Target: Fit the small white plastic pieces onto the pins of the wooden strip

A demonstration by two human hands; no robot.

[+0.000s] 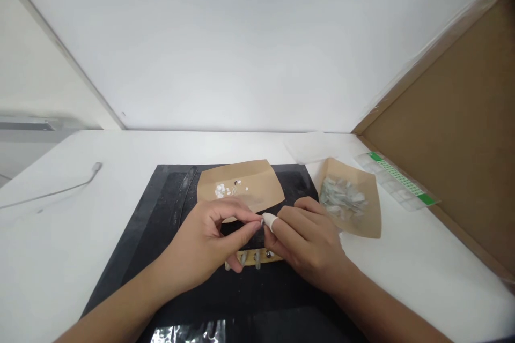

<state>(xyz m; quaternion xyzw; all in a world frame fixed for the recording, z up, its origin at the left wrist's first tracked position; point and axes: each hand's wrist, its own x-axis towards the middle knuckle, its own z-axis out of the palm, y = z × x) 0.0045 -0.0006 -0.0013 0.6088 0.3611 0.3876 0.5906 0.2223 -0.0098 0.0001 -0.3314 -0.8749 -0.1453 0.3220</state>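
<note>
My left hand (211, 236) and my right hand (308, 233) meet above a black mat (137, 246). Thumb and index finger of my left hand pinch a tiny dark piece (262, 222), too small to name. The fingers of my right hand press together at its other side, and a white cover (269, 220) wraps one fingertip. Beneath the hands lies a yellowish strip (251, 258) with several small clear pieces along it, partly hidden by my fingers.
Behind my left hand, brown paper (261, 179) bears small white discs (220, 190). Another brown paper (372, 214) at right holds a pile of translucent pieces (344, 198). Farther right are a clear plastic sheet with a green label (402, 179) and a cardboard panel (454, 118). A cable (80, 185) lies left.
</note>
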